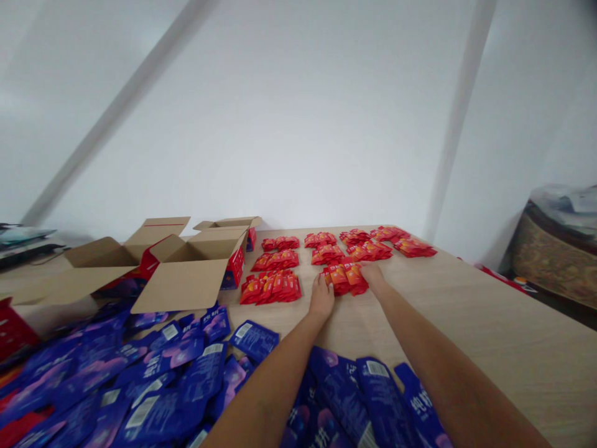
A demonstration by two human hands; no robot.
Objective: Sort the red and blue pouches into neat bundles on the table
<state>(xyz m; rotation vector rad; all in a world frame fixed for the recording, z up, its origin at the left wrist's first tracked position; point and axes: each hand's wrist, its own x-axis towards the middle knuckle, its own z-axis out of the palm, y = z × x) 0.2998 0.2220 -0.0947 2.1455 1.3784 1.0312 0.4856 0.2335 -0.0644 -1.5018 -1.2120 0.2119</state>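
Our left hand point(321, 295) and right hand point(372, 274) stand apart, flanking a row of red packets point(346, 278) on the table point(466, 298); they meet its ends, though we cannot tell whether either grips. If we squeeze unevenly, the loose, overlapping packets could buckle or fan out. Pushing too far forward could jumble the red piles point(327, 254) just beyond our hands; lowered forearms point(280, 373) could drag the blue pouches point(342, 392) beneath.
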